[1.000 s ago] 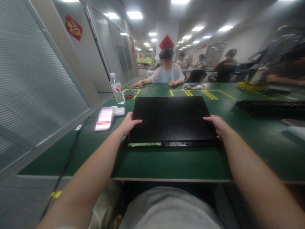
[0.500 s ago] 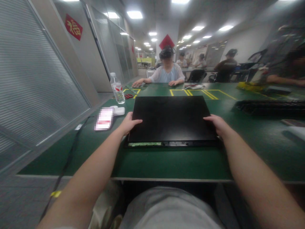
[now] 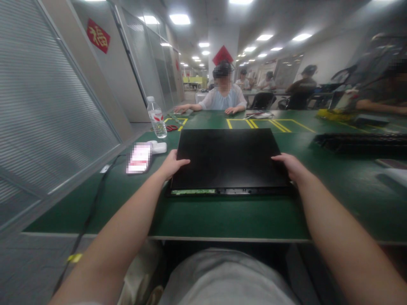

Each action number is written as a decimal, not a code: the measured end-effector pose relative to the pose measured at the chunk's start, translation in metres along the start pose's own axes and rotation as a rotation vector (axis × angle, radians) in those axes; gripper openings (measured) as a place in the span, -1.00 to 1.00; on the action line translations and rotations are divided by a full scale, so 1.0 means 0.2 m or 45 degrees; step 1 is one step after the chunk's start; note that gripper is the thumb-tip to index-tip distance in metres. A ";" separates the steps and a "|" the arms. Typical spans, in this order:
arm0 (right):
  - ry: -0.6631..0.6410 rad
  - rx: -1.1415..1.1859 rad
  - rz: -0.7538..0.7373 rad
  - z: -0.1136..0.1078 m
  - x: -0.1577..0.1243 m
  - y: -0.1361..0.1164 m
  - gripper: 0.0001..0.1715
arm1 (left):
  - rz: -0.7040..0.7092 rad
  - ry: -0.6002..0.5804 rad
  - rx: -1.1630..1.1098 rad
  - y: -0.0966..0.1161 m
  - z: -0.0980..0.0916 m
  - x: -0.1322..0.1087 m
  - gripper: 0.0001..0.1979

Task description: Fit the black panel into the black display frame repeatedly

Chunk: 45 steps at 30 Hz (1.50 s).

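Both hands clamped on the opposite sides of a black panel [image 3: 229, 156], just as half a second ago.
The left hand [image 3: 171, 166] and right hand [image 3: 291, 166] stand well apart, each with its thumb on the panel's face and its other fingers mostly hidden around the edge. The panel lies between them over the green table [image 3: 229, 220]; I cannot tell whether it touches the top. A green strip [image 3: 193, 192] shows along its near edge, closer to the left hand. Neither hand nor panel has visibly shifted. Left of and beyond the left hand, the phone [image 3: 139, 159], white object [image 3: 159, 147] and water bottle [image 3: 157, 118] are unmoved as well.
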State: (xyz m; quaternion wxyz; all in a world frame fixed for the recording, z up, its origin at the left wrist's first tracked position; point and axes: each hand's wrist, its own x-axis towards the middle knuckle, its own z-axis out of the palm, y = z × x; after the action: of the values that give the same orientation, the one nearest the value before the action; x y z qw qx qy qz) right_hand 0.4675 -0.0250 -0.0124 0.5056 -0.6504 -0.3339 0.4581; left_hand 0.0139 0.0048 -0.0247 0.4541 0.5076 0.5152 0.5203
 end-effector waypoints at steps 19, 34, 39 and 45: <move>-0.020 -0.002 0.019 0.01 -0.02 -0.01 -0.71 | -0.010 0.014 0.047 -0.02 -0.01 0.01 -0.45; -0.003 0.004 -0.007 0.02 -0.02 -0.01 -0.73 | -0.021 0.010 0.005 0.00 0.00 0.00 -0.44; 0.000 0.005 -0.004 0.01 -0.03 -0.01 -0.74 | -0.019 0.002 -0.015 0.00 0.00 0.00 -0.40; 0.011 0.005 -0.010 0.01 -0.02 0.00 -0.74 | -0.008 -0.014 -0.030 0.00 -0.01 0.00 -0.40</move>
State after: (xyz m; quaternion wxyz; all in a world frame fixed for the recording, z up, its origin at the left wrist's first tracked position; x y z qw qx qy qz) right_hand 0.4635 -0.0270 -0.0107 0.5101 -0.6501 -0.3334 0.4538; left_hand 0.0128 0.0041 -0.0247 0.4646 0.5033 0.5082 0.5221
